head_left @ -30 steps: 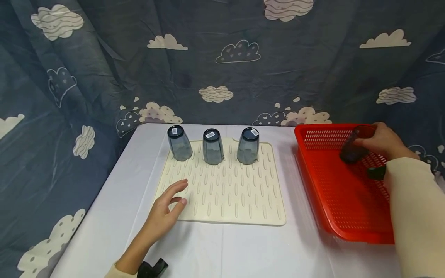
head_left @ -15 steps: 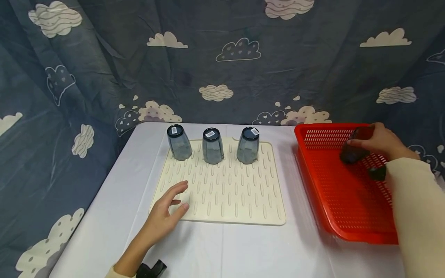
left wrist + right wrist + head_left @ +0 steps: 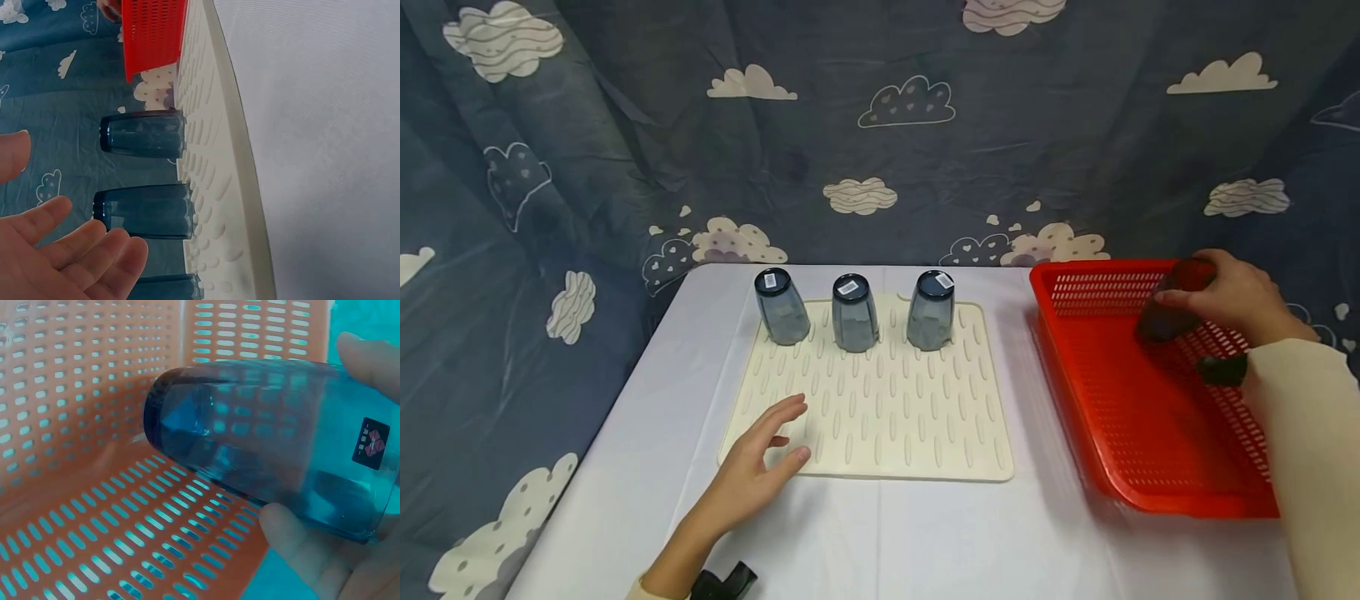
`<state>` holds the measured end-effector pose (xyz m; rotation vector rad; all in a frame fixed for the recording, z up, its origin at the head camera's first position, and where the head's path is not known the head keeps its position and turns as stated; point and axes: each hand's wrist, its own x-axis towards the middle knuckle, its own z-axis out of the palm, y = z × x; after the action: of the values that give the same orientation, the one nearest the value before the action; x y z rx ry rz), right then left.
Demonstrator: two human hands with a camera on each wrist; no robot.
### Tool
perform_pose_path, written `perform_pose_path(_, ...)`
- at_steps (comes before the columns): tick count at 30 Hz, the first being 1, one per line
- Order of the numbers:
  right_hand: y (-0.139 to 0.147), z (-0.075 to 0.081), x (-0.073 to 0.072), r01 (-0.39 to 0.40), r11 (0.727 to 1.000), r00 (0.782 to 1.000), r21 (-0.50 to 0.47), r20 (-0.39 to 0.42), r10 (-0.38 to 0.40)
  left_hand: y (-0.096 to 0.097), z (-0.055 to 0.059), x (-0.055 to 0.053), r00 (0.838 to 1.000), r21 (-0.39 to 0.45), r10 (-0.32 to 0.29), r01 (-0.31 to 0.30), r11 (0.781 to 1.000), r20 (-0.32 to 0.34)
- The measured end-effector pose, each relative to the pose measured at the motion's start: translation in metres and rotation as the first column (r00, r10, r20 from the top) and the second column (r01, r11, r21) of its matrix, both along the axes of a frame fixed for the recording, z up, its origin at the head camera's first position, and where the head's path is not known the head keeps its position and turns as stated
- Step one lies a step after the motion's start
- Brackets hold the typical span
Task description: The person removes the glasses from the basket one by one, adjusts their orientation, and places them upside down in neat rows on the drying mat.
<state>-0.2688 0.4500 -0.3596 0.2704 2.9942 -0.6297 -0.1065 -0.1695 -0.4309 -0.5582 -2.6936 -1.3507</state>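
My right hand (image 3: pixel 1243 296) grips a dark blue-grey drinking glass (image 3: pixel 1163 318) inside the red basket (image 3: pixel 1078 425), near its far right corner. In the right wrist view the glass (image 3: pixel 250 437) lies slanted, thick base toward the basket wall, thumb and fingers on opposite sides near a small label. My left hand (image 3: pixel 752 475) hovers over the near left corner of a cream ribbed mat (image 3: pixel 880 417), fingers loosely spread, holding nothing. On the mat's far edge stand three similar glasses upside down: a left one (image 3: pixel 784 312), a middle one (image 3: pixel 854 321) and a right one (image 3: pixel 931 317).
A white cloth (image 3: pixel 955 542) covers the table. Behind it and to the left hangs a dark curtain (image 3: pixel 805 142) with cloud prints. The basket's slotted wall rises around the right hand. A black device (image 3: pixel 722 583) sits at the left wrist.
The right forearm has shifted slightly to the right, while the hand keeps its hold on the glass in the basket. The left thumb has spread a little. The head view has moved slightly.
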Motion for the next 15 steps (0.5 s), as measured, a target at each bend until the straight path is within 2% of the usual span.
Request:
perform_pose_path(8, -0.007, 0.003, 0.004, 0.084, 0.996, 0.996, 0.027, -0.036, -0.083, 0.0, 0.003, -0.003, 0.999, -0.021, 0.003, -0.004, 1.0, -0.038)
perform_pose_path(15, -0.009, 0.014, 0.015, 0.08, 0.996, 0.988, 0.038, -0.137, -0.074, -0.003, 0.006, -0.003, 0.998, -0.012, 0.021, -0.022, 1.0, -0.054)
